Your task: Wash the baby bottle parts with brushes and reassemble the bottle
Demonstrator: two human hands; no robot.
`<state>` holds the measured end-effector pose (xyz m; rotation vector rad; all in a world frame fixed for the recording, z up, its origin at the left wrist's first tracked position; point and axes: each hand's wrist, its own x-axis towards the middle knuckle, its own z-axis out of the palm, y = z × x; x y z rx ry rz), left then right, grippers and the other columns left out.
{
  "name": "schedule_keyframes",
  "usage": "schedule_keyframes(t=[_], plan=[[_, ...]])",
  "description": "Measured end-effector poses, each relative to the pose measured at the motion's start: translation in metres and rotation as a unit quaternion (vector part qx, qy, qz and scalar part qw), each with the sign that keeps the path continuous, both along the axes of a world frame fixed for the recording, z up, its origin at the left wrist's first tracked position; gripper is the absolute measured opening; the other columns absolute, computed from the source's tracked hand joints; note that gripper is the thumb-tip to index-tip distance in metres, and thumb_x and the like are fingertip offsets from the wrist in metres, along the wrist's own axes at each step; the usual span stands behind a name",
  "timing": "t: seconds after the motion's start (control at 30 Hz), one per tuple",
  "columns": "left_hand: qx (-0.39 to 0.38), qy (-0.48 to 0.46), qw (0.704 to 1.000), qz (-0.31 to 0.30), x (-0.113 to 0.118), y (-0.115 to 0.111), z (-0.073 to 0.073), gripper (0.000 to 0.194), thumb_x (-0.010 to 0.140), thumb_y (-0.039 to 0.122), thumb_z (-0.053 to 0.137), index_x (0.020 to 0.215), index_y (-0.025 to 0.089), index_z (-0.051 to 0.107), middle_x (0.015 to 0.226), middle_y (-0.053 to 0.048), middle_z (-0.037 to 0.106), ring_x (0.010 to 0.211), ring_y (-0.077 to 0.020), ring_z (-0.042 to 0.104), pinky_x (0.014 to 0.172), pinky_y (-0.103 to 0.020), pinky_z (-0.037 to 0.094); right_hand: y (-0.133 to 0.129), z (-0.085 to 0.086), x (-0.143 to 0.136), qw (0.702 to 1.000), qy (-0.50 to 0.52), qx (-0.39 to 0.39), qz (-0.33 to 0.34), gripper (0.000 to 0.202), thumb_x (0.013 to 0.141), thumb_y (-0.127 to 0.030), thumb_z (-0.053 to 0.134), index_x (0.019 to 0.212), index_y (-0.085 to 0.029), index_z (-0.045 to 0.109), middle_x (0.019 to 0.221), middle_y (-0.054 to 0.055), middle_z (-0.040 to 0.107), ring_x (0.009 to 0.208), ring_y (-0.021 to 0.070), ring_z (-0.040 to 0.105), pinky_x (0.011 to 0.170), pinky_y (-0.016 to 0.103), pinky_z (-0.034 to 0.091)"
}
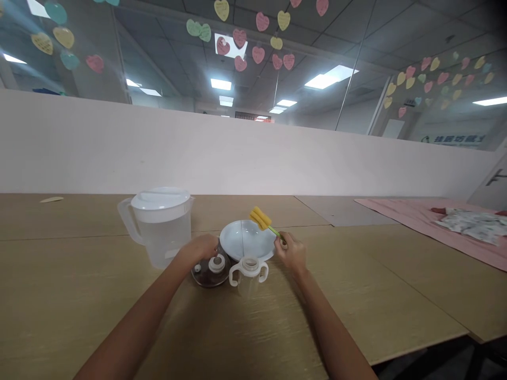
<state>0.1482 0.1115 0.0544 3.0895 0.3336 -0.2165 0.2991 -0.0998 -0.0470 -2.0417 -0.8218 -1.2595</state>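
Observation:
My right hand (pixel 292 255) grips the green handle of a bottle brush, whose yellow sponge head (pixel 260 217) is raised over the right part of a white bowl (pixel 242 240). My left hand (pixel 205 247) reaches over a dark round tray (pixel 206 278), its fingers curled down; whatever they hold is hidden. A white ring-shaped bottle part (pixel 216 263) and a smaller white piece (pixel 197 268) lie on the tray near those fingers. Between my hands, in front of the bowl, a clear baby bottle (pixel 249 282) with two white handles stands upright, its top open.
A translucent lidded pitcher (pixel 162 232) stands left of the tray, close to my left forearm. At the far right, a pink cloth (pixel 420 216) with patterned fabric (pixel 471 224) covers part of the wooden table (pixel 99 306). A low white wall (pixel 237 158) runs behind.

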Motion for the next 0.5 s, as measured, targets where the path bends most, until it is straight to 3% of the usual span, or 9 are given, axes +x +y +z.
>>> schedule_keyframes(t=[0.3, 0.4, 0.5], plan=[[0.008, 0.037, 0.999, 0.031, 0.001, 0.001, -0.009, 0.013, 0.063, 0.009, 0.052, 0.064, 0.013, 0.064, 0.074, -0.013, 0.069, 0.065, -0.0232, 0.063, 0.056, -0.027, 0.045, 0.000, 0.000, 0.001, 1.000, -0.012, 0.000, 0.003, 0.019, 0.081, -0.024, 0.047, 0.079, -0.016, 0.065, 0.061, 0.000, 0.061, 0.053, 0.0087, 0.053, 0.050, 0.020, 0.030], [0.020, 0.008, 0.999, 0.032, -0.007, -0.007, 0.003, 0.019, 0.072, 0.014, 0.046, 0.074, 0.011, 0.065, 0.084, -0.017, 0.068, 0.074, -0.0265, 0.064, 0.063, -0.032, 0.046, 0.000, 0.000, 0.002, 1.000, -0.009, 0.000, 0.008, 0.019, 0.081, -0.024, 0.046, 0.079, -0.016, 0.064, 0.061, 0.000, 0.060, 0.053, 0.0092, 0.052, 0.051, 0.020, 0.032], [-0.020, -0.035, 0.999, -0.029, -0.021, -0.031, 0.023, 0.035, 0.086, 0.031, 0.033, 0.090, 0.015, 0.064, 0.098, -0.013, 0.066, 0.086, -0.0240, 0.062, 0.073, -0.032, 0.045, 0.000, 0.000, 0.002, 1.000, -0.007, 0.014, 0.009, 0.020, 0.080, -0.021, 0.044, 0.083, -0.015, 0.063, 0.063, 0.002, 0.060, 0.056, 0.0114, 0.053, 0.054, 0.021, 0.035]])
